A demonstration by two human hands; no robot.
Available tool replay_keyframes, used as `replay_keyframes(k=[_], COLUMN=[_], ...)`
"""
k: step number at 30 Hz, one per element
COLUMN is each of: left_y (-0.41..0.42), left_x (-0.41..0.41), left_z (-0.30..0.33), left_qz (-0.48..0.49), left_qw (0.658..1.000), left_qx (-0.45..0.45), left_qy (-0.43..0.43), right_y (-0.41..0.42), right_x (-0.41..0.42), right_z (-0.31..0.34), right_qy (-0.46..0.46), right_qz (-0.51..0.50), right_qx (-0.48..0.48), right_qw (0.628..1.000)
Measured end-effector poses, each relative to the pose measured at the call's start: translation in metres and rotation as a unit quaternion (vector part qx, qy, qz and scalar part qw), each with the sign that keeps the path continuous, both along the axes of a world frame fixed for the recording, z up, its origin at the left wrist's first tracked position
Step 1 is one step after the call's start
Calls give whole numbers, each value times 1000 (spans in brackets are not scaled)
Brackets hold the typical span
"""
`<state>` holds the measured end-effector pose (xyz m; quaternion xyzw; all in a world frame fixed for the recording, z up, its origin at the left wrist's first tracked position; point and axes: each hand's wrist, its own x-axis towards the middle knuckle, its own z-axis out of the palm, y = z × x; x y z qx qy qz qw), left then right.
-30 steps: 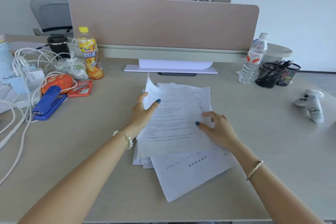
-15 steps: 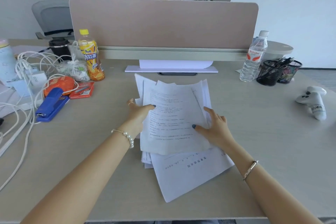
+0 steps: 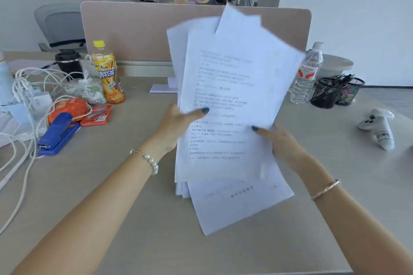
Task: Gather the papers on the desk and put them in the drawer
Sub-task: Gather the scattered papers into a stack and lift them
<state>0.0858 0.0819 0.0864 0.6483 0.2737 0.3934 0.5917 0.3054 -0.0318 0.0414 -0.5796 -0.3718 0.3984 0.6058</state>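
Lifted now: papers (image 3: 228, 100) raised upright off the tabletop (image 3: 111, 185), where half a second ago lay flat. Pinched at the left edge by left hand (image 3: 176, 127), thumb over the front sheet; gripped at the right edge by right hand (image 3: 281, 143), thumb on the front. Lower edges near or on the tabletop, one sheet skewed out toward the near side. Gathering seemingly nearly done; squaring next, probably. No drawer in view. Counted: two hands, one stack, sheet number untellable; far off, two bottles, two mesh pen cups.
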Motion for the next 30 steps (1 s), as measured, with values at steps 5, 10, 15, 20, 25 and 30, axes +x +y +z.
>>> replay_keyframes(k=[5,10,15,20,25,30], left_y=[-6,-5,-9,-6,-10,-10], left_x=[0,2,1,2,8,10], left_z=[69,77,12,20,58,28], left_qz=[16,97,107,139,178,123], left_qw=[990,981,991,986,970,984], left_qx=[89,111,33,39,84,-23], left_qy=[-105,-124,-70,-85,-146,-130], right_y=[6,1,-6,-8,-5,-2], right_x=[-1,-19,-28,-27,-26,-36], right_z=[68,75,25,53,74,43], right_qy=[-60,-122,-183,-261,-219,-138], right_qz=[-96,-168,-137,-188,-198,-200], right_qx=[181,237,116,70,118,157], right_qw=[977,949,967,944,948,957])
